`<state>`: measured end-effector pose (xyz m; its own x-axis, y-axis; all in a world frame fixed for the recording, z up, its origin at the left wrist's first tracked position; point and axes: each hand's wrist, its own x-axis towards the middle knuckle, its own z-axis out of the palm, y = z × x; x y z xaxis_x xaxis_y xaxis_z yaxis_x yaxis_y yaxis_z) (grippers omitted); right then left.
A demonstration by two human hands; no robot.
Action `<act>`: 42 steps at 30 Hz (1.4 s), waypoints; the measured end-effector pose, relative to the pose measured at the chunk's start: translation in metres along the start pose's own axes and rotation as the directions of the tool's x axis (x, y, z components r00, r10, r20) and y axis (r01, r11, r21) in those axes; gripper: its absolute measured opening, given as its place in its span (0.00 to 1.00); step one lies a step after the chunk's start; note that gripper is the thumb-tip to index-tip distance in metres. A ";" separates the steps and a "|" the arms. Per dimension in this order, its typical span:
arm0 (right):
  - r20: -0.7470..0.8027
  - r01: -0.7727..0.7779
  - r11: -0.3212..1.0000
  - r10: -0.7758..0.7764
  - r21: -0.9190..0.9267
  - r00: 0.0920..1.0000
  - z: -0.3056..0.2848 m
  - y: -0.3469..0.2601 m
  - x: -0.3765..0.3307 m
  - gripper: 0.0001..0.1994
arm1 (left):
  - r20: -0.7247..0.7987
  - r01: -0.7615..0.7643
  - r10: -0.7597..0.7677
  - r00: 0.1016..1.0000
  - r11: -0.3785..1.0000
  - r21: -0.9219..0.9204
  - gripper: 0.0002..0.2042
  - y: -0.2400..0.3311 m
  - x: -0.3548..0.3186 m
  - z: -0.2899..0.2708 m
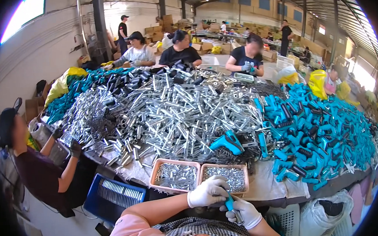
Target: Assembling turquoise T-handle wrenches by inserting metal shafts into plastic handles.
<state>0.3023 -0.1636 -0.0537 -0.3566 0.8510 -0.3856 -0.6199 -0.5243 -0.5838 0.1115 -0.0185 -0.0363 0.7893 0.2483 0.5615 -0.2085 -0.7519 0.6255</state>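
Note:
In front of my apron I hold a teal plastic tool part (229, 202), with a grey metal-looking strip at its lower end. My right hand (246, 213), in a white glove, is closed around this part. Also gloved in white, my left hand (208, 192) has its fingers curled and pinched at the part's upper end; whatever lies between its fingertips is hidden. Just beyond my hands stand two pink trays of small metal pieces, a left tray (151, 180) and a right tray (246, 179). A larger teal gun-shaped housing (229, 143) rests behind them on metal parts.
A heap of metal rods (184, 105) covers the table's middle, with teal housings (322, 132) piled at right. A blue crate (91, 204) of metal pieces stands left of me, a white sack (322, 222) right. Several co-workers sit around; one co-worker's gloved hand (75, 148) is at left.

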 end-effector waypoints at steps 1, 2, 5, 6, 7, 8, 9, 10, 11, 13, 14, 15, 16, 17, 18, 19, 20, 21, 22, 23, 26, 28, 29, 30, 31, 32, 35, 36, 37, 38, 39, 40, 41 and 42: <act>0.033 0.006 1.000 -0.006 0.003 0.999 -0.001 0.002 0.001 0.27 | -0.009 -0.005 0.004 1.000 0.999 -0.037 0.07 -0.003 -0.002 0.001; 0.041 -0.004 1.000 0.004 0.000 0.999 0.003 0.002 0.001 0.27 | -0.018 -0.010 0.009 1.000 0.997 -0.074 0.07 -0.006 -0.005 0.003; 0.041 0.040 0.992 -0.036 -0.116 0.999 0.009 0.004 -0.002 0.30 | 0.015 0.035 -0.034 0.999 0.992 -0.120 0.07 -0.008 -0.010 -0.001; 0.047 0.030 0.992 -0.024 -0.120 0.999 0.010 0.003 -0.001 0.30 | 0.040 0.075 -0.070 0.997 0.989 -0.131 0.07 -0.008 -0.012 -0.001; 0.044 0.020 0.993 -0.015 -0.119 0.999 0.012 0.002 -0.002 0.30 | 0.024 0.100 -0.097 0.995 0.979 -0.178 0.06 -0.007 -0.013 -0.001; 0.040 0.009 0.993 -0.005 -0.118 0.999 0.013 0.001 -0.004 0.31 | 0.014 0.108 -0.108 0.994 0.979 -0.173 0.06 -0.007 -0.014 -0.002; 0.049 -0.003 0.992 0.009 -0.126 0.999 0.014 0.001 -0.004 0.31 | 0.044 0.130 -0.124 0.991 0.970 -0.207 0.06 -0.004 -0.013 -0.005; 0.035 -0.001 0.991 0.006 -0.136 0.999 0.014 0.001 -0.006 0.32 | 0.074 0.153 -0.139 0.987 0.958 -0.240 0.05 -0.003 -0.013 -0.007; 0.022 0.000 0.989 0.003 -0.146 1.000 0.015 0.001 -0.007 0.32 | 0.110 0.219 -0.198 0.974 0.946 -0.238 0.06 -0.003 -0.014 -0.004; 0.024 -0.014 0.977 0.019 -0.211 1.000 0.016 -0.001 -0.007 0.32 | 0.210 0.274 -0.239 0.948 0.949 -0.158 0.09 -0.002 -0.009 -0.004; -0.011 -0.012 0.895 0.007 -0.445 1.000 0.014 -0.001 -0.004 0.33 | 0.247 0.371 -0.347 0.905 0.927 -0.058 0.15 -0.001 -0.008 -0.005; -0.041 -0.017 0.760 -0.013 -0.649 0.999 0.013 -0.001 -0.004 0.34 | 0.298 0.447 -0.428 0.853 0.894 0.006 0.19 0.010 -0.004 -0.007; -0.012 0.012 0.719 -0.028 -0.695 1.000 0.016 -0.003 -0.007 0.35 | 0.345 0.514 -0.505 0.791 0.855 0.072 0.22 0.017 -0.001 -0.007; -0.012 0.006 0.722 -0.020 -0.692 1.000 0.013 -0.004 -0.007 0.35 | 0.342 0.460 -0.463 0.818 0.883 0.094 0.25 0.010 -0.006 -0.001; 0.023 0.036 0.704 -0.027 -0.709 0.999 0.009 -0.004 -0.007 0.36 | 0.347 0.466 -0.466 0.814 0.880 0.091 0.25 0.013 -0.007 0.000; 0.057 0.066 0.687 -0.036 -0.724 0.998 0.006 -0.004 -0.007 0.37 | 0.308 0.391 -0.413 0.857 0.911 0.134 0.26 0.016 -0.008 0.001; 0.043 0.047 0.680 -0.023 -0.732 0.999 0.004 -0.005 -0.008 0.36 | 0.274 0.313 -0.352 0.895 0.933 0.178 0.26 0.020 -0.008 0.003; 0.058 0.058 0.656 -0.022 -0.752 0.998 0.001 -0.005 -0.008 0.34 | 0.332 0.278 -0.355 0.874 0.925 0.259 0.26 0.027 -0.005 0.001; 0.073 0.070 0.632 -0.021 -0.772 0.997 -0.004 -0.005 -0.007 0.32 | 0.404 0.234 -0.352 0.845 0.921 0.313 0.24 0.021 -0.008 0.004; 0.050 0.051 0.564 -0.016 -0.824 0.999 -0.011 -0.003 -0.005 0.32 | 0.473 0.183 -0.349 0.809 0.914 0.362 0.22 0.015 -0.012 0.008; 0.385 0.411 0.109 -0.203 -0.905 0.900 -0.027 -0.007 -0.002 0.33 | 0.518 0.246 -0.436 0.736 0.885 0.395 0.19 0.029 0.001 0.004; 0.355 0.372 0.054 -0.194 -0.927 0.914 -0.013 -0.014 -0.011 0.36 | 0.492 0.298 -0.467 0.735 0.874 0.384 0.20 0.025 -0.009 0.004; 0.270 0.266 -0.049 -0.231 -0.963 0.935 -0.005 -0.014 -0.018 0.36 | 0.464 0.375 -0.482 0.743 0.874 0.308 0.20 0.022 -0.014 0.005; 0.184 0.151 -0.138 -0.273 -0.979 0.944 0.001 -0.015 -0.022 0.36 | 0.440 0.452 -0.505 0.743 0.863 0.226 0.21 0.019 -0.014 0.005; 0.208 0.138 -0.219 -0.343 -0.966 0.916 0.011 -0.014 -0.024 0.28 | 0.459 0.489 -0.517 0.722 0.851 0.190 0.22 0.017 -0.014 0.006; 0.315 0.191 -0.331 -0.380 -0.924 0.870 0.009 -0.012 -0.022 0.27 | 0.460 0.486 -0.515 0.723 0.853 0.191 0.22 0.015 -0.013 0.005; 0.413 0.233 -0.419 -0.415 -0.878 0.810 0.005 -0.005 -0.022 0.25 | 0.514 0.533 -0.520 0.683 0.835 0.137 0.22 0.019 -0.008 0.002; 0.438 0.246 -0.441 -0.412 -0.863 0.799 0.003 -0.004 -0.020 0.28 | 0.512 0.532 -0.519 0.684 0.836 0.135 0.22 0.020 -0.008 -0.001; 0.464 0.258 -0.465 -0.407 -0.847 0.787 0.002 -0.004 -0.018 0.30 | 0.502 0.502 -0.507 0.700 0.850 0.158 0.21 0.020 -0.007 -0.003; 0.465 0.258 -0.469 -0.406 -0.845 0.787 0.002 -0.005 -0.016 0.30 | 0.492 0.471 -0.494 0.717 0.863 0.180 0.21 0.021 -0.007 -0.004; 0.420 0.260 -0.408 -0.375 -0.875 0.826 0.004 -0.008 -0.013 0.34 | 0.432 0.426 -0.473 0.768 0.881 0.206 0.20 0.021 -0.009 -0.006; 0.367 0.246 -0.345 -0.349 -0.906 0.862 0.005 -0.009 -0.012 0.38 | 0.436 0.416 -0.462 0.772 0.886 0.202 0.20 0.025 -0.003 -0.007; 0.521 0.468 -0.236 -0.291 -0.852 0.802 -0.015 -0.005 0.002 0.41 | 0.445 0.361 -0.448 0.775 0.893 0.270 0.19 0.029 0.004 -0.008; 0.524 0.468 -0.241 -0.291 -0.850 0.801 -0.013 -0.005 0.003 0.41 | 0.449 0.310 -0.443 0.776 0.887 0.341 0.19 0.033 0.009 -0.011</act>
<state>0.3139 -0.1589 -0.0615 -0.4713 0.8501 0.2352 0.5764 0.4986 -0.6474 0.1049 -0.0344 -0.0045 0.9640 0.2521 -0.0847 0.2567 -0.7985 0.5445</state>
